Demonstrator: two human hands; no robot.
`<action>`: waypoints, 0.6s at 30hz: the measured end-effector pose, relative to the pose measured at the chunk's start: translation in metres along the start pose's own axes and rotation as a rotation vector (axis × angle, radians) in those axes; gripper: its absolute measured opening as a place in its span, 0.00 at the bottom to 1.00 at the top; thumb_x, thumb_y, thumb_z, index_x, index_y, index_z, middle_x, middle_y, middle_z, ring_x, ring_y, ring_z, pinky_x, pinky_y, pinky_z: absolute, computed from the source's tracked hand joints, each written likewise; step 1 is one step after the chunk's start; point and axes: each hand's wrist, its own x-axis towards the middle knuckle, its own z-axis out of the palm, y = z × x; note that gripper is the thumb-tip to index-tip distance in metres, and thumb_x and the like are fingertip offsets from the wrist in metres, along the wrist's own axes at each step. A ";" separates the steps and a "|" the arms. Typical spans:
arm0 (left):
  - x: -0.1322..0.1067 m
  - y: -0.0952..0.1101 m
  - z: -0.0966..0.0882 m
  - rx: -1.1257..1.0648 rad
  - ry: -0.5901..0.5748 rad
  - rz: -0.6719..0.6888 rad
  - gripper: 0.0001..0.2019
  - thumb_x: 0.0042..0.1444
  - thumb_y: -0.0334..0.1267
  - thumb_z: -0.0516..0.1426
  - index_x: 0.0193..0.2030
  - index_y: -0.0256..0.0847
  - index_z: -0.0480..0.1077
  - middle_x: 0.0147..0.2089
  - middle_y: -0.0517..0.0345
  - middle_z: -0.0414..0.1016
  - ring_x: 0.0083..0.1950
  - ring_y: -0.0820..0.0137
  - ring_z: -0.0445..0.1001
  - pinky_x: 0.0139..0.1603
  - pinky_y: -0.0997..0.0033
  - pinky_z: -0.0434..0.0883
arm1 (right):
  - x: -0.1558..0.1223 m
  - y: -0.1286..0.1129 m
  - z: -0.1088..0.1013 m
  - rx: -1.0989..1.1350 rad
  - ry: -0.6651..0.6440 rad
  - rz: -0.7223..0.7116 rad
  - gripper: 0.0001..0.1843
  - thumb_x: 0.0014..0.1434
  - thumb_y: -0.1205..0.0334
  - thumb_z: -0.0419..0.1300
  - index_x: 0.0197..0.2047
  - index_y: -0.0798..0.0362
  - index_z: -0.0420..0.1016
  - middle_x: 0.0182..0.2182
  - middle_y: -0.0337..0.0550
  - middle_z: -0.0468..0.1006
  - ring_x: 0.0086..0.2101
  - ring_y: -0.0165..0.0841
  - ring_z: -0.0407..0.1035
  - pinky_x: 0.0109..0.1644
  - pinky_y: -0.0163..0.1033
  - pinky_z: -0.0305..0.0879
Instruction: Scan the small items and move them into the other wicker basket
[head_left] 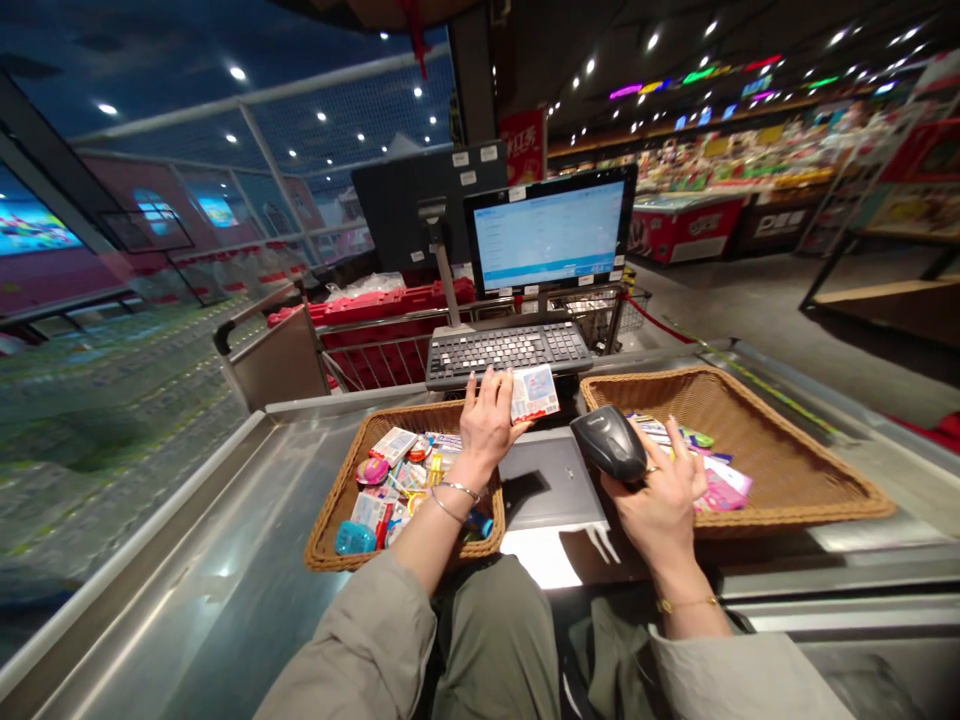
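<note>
My left hand (487,420) holds a small white, red and blue packet (535,392) up just in front of the keyboard (508,350). My right hand (660,495) grips a black handheld barcode scanner (609,442), its head turned toward the packet. A wicker basket (337,500) on the left holds several small colourful packets and toys. Another wicker basket (787,450) on the right holds a few packets near my right hand.
A monitor (551,235) with a lit blue screen stands behind the keyboard on a steel checkout counter (247,560). A metal shopping cart with red crates (390,320) sits beyond. Shop shelves and displays (750,170) fill the back right. A dark scan plate (551,480) lies between the baskets.
</note>
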 end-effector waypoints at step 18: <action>0.027 0.056 0.014 -0.052 0.001 0.173 0.41 0.65 0.56 0.58 0.76 0.31 0.55 0.71 0.39 0.67 0.77 0.52 0.57 0.81 0.45 0.43 | 0.006 0.032 -0.034 -0.120 0.187 0.310 0.28 0.57 0.45 0.64 0.53 0.58 0.78 0.52 0.61 0.80 0.67 0.57 0.59 0.70 0.68 0.46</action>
